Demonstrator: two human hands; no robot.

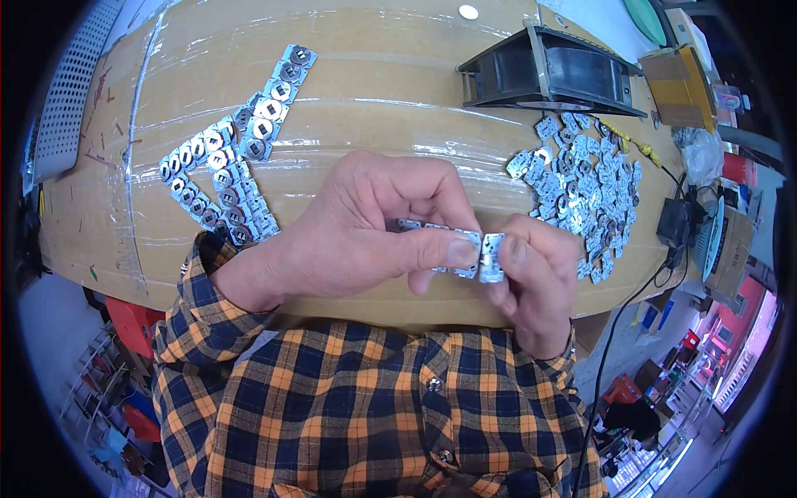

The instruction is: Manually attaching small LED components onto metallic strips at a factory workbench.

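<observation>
My left hand (349,236) grips a short row of small silvery metal pieces (471,238) between thumb and fingers; the palm and fingers hide much of the row. Pinched in my right hand (541,278) is a single small metal piece (491,264), held upright against or very close to the row's right end. On the left side of the table lie strips of similar metal pieces (222,179) with round dark or shiny centres, set in angled lines. A loose heap of the same small metal pieces (581,195) spreads to the right of my right hand.
Cardboard and clear tape cover the table (374,75). At the back right stands a black fan-like housing (581,73), beside a cardboard box (677,90). A white perforated basket (70,95) sits far left. A black adapter (672,222) with cables hangs around the right edge.
</observation>
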